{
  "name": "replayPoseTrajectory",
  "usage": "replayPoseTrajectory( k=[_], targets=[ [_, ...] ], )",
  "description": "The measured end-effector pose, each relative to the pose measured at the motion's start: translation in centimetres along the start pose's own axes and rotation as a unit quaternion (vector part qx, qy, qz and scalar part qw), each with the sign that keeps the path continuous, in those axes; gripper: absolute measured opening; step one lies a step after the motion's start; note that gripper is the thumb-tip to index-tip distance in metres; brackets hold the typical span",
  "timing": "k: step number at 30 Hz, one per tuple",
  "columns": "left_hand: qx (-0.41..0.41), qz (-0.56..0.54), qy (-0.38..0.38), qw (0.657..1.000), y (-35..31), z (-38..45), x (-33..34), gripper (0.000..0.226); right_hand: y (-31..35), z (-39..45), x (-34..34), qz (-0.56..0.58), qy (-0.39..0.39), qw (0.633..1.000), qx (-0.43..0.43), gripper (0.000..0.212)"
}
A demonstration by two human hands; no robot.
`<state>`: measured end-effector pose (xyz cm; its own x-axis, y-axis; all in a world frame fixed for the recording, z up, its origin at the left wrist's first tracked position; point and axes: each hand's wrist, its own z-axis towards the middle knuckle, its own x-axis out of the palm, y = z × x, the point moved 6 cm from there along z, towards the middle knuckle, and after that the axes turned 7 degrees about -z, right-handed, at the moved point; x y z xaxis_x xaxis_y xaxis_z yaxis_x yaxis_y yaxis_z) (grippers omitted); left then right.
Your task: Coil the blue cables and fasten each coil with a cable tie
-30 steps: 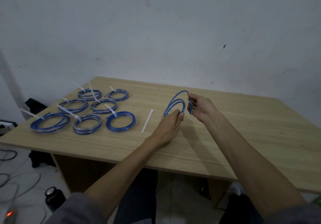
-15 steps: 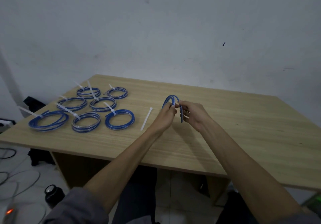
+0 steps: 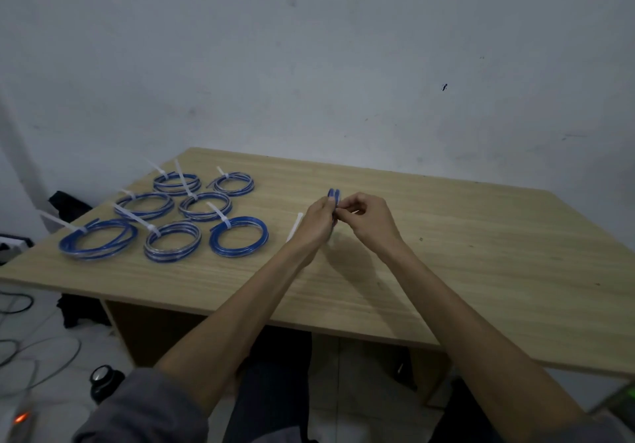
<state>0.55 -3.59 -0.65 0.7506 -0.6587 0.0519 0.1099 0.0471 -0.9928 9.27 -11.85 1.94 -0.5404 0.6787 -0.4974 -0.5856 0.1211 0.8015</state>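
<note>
Blue cable [image 3: 334, 194]: held above the table [image 3: 464, 253], pinched between left hand [image 3: 318, 221] and right hand [image 3: 367, 217], fingers of both curled around it. Loose cable tie [image 3: 294, 226]: flat on table, just left of left hand. 7 tied coils [image 3: 238, 235]: further left.

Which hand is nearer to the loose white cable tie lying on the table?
Left. The left hand is right beside the loose cable tie, partly covering it. The right hand is farther right, across the blue cable.
</note>
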Motion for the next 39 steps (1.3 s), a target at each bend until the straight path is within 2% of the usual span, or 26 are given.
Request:
replayPoseTrajectory(
  k=[3, 6, 9, 12, 15, 19, 21, 27, 31, 35, 39],
  targets=[
    [-0.023, 0.001, 0.023, 0.999, -0.5, 0.2, -0.4, 0.035, 1.1, -0.1, -0.7, -0.049, -0.01, 0.998, -0.034, 0.024],
    [-0.071, -0.031, 0.111, 0.991, -1.2, -0.4, 0.0, 0.034, 2.9, -0.2, -1.6, -0.125, 0.011, 0.985, -0.117, 0.041],
    [-0.078, -0.034, 0.196, 0.977, -2.7, -1.2, 0.0, 0.031, 3.6, -0.1, -1.0, -0.17, 0.098, 0.964, -0.178, 0.033],
    [-0.086, -0.015, 0.225, 0.97, -3.7, -1.3, -0.5, 0.03, 3.5, -0.4, -0.6, -0.156, 0.106, 0.964, -0.186, 0.025],
    [-0.106, -0.009, 0.197, 0.975, -3.6, -1.0, -0.6, 0.035, 2.9, -0.8, -0.1, -0.142, 0.088, 0.974, -0.155, 0.03],
    [-0.107, 0.057, 0.114, 0.986, -3.0, -0.4, -1.2, 0.029, 2.1, -1.6, 1.0, -0.112, 0.044, 0.985, -0.123, 0.029],
    [-0.094, 0.084, 0.102, 0.987, -2.8, -0.3, -1.4, 0.041, 1.8, -1.8, 1.4, -0.104, 0.045, 0.987, -0.116, 0.029],
    [-0.098, 0.106, 0.187, 0.972, -2.9, -1.8, -0.8, 0.076, 2.3, -2.2, 1.9, -0.085, 0.066, 0.985, -0.134, 0.02],
    [-0.111, 0.071, 0.162, 0.978, -3.0, -1.6, -0.9, 0.059, 1.9, -1.9, 1.8, -0.007, 0.07, 0.993, -0.095, 0.024],
    [-0.054, 0.054, 0.125, 0.989, -2.3, -0.9, -0.9, 0.051, 1.2, -1.8, 1.7, 0.051, 0.07, 0.995, -0.055, 0.024],
    [-0.041, 0.074, 0.067, 0.994, -1.2, -1.2, -1.9, 0.062, 0.6, -1.9, 1.8, 0.075, 0.039, 0.996, -0.037, 0.024]
  ],
)
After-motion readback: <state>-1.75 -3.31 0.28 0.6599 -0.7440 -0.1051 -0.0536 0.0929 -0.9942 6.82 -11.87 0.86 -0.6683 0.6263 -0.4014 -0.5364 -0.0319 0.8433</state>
